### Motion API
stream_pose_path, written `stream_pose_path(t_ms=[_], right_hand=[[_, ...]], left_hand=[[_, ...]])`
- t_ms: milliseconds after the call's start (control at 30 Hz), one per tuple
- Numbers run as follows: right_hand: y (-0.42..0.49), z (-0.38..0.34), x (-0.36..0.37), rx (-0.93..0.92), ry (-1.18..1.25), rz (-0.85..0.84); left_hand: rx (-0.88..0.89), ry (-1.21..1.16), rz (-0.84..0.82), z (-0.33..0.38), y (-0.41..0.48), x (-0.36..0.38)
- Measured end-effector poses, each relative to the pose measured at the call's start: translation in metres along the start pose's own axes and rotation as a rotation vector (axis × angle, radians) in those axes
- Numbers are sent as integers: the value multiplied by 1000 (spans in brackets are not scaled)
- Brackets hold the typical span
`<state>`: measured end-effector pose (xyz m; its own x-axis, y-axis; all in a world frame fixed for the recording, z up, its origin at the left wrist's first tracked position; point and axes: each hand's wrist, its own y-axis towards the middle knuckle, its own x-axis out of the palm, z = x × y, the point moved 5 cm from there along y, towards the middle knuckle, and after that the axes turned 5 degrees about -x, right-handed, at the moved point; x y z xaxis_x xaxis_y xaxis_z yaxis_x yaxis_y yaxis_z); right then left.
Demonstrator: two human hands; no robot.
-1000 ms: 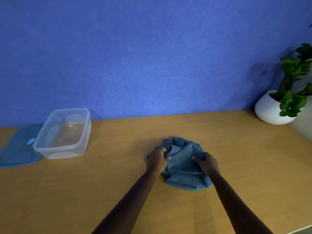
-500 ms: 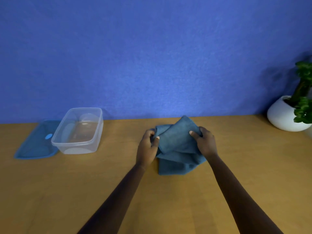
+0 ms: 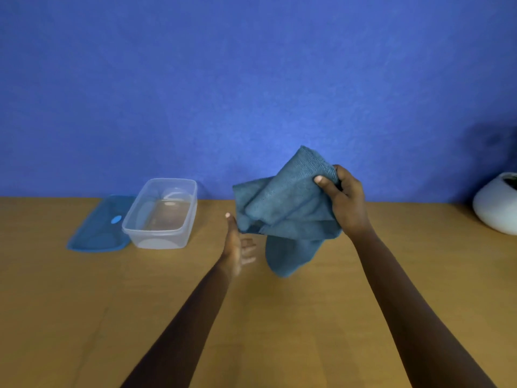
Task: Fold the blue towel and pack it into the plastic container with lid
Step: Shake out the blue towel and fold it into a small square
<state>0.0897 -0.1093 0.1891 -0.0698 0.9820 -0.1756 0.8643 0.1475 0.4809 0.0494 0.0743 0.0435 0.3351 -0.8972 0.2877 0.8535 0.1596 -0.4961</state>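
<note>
The blue towel (image 3: pixel 288 211) hangs bunched in the air above the wooden table (image 3: pixel 84 317), lifted clear of it. My right hand (image 3: pixel 345 200) grips its upper right part, thumb on the front. My left hand (image 3: pixel 237 245) is palm-up just left of and below the towel, fingers spread and holding nothing. The clear plastic container (image 3: pixel 162 215) stands open on the table to the left. Its blue lid (image 3: pixel 100 226) lies flat beside it, further left.
A white plant pot (image 3: pixel 496 203) stands at the right edge of the table. A blue wall (image 3: pixel 251 79) closes off the back of the table.
The towel has been lifted off the table and up to the right. My left hand has let go of it and dropped lower; my right hand still holds it.
</note>
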Motion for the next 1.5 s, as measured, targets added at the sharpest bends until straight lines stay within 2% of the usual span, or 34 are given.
stream_pose_path(t_ms=[67, 133, 233, 367, 500, 600, 733, 833, 967, 1033, 1100, 1167, 1267, 1367, 1500], right_hand=[[1, -5, 4, -14, 50, -40], [1, -7, 7, -33, 49, -86], [-1, -6, 8, -53, 26, -135], [-10, 6, 8, -13, -16, -213], [-20, 28, 6, 57, -156, -261], [-26, 47, 4, 143, -222, -271], [-35, 66, 7, 192, -300, -353], [-32, 67, 8, 186, -325, -324], [-19, 41, 16, 97, -307, -323], [-13, 23, 23, 32, -297, -354], [-8, 3, 32, -67, -345, -426], [-4, -12, 42, -140, -395, -536], [2, -22, 53, -170, -475, -707], [4, -17, 54, -43, -486, -792], [8, -13, 48, -12, -517, -741]], left_hand=[[-196, -167, -124, -6, -2, -2], [-234, -273, -210, -2, -7, -3], [-137, -332, -234, 15, -14, -5], [53, -174, -44, 33, -12, -14], [139, -122, -147, 54, -11, -12], [247, -37, -64, 74, -11, -13], [338, 134, -47, 86, -15, -4], [403, 392, -74, 90, -20, 5], [441, 636, -142, 97, -28, 19], [473, 867, -156, 103, -33, 27], [459, 1075, -219, 107, -41, 36], [450, 1187, -306, 111, -50, 47], [495, 1385, -303, 122, -60, 57], [561, 1447, -306, 133, -69, 62], [583, 1445, -331, 141, -78, 61]])
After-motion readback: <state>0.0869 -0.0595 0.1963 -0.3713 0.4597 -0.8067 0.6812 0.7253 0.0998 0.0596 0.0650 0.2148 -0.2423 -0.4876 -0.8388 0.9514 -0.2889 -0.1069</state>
